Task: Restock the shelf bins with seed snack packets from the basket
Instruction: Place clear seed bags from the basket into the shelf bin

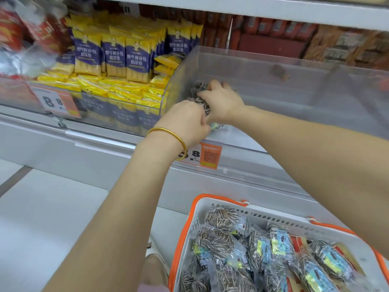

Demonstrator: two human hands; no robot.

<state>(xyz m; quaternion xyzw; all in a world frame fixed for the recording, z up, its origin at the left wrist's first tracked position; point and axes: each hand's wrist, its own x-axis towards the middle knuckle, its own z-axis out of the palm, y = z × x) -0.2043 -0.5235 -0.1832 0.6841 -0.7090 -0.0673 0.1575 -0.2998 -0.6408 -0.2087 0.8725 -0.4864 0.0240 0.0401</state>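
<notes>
Both my hands reach into the left front corner of a clear plastic shelf bin (294, 66). My right hand (221, 100) curls over a bunch of sunflower seed packets (199, 89) there. My left hand (187, 121), with a gold bangle on its wrist, grips the lower end of the same bunch, where a blue label shows. Below, a white basket with an orange rim (202, 209) holds several more seed packets (263, 249). The rest of the bin looks almost bare.
The bin to the left holds yellow and purple snack packets (117, 60). Orange price tags (210, 154) hang on the shelf front. Red and brown packs fill the back of the shelf (273, 34). A shelf board runs overhead. My shoe (155, 268) is beside the basket.
</notes>
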